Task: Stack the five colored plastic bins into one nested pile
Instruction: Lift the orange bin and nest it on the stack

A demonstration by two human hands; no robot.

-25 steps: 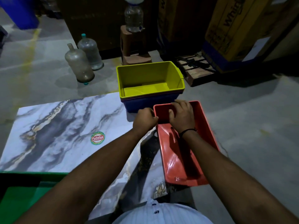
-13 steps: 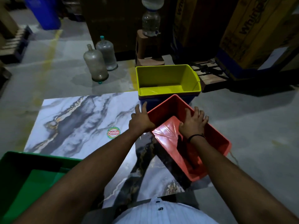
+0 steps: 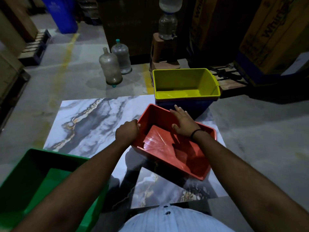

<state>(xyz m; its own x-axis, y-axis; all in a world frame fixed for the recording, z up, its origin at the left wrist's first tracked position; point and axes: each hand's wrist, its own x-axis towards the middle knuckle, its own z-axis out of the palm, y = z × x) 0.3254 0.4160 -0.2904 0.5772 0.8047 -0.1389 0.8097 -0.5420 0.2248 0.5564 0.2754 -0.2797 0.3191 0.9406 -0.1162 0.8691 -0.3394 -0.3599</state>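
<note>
Seemingly five bins: red bin [image 3: 173, 144], green bin [image 3: 33, 178], three-bin stack [image 3: 185, 91].

green bin [image 3: 33, 178] cut off at the left edge; blue bin [image 3: 192, 106] mostly hidden beneath yellow bin [image 3: 184, 81]

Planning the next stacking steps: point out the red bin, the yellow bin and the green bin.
red bin [image 3: 160, 141], head view, inner floor.
yellow bin [image 3: 182, 93], head view, inner floor.
green bin [image 3: 28, 164], head view, inner left wall.
</note>
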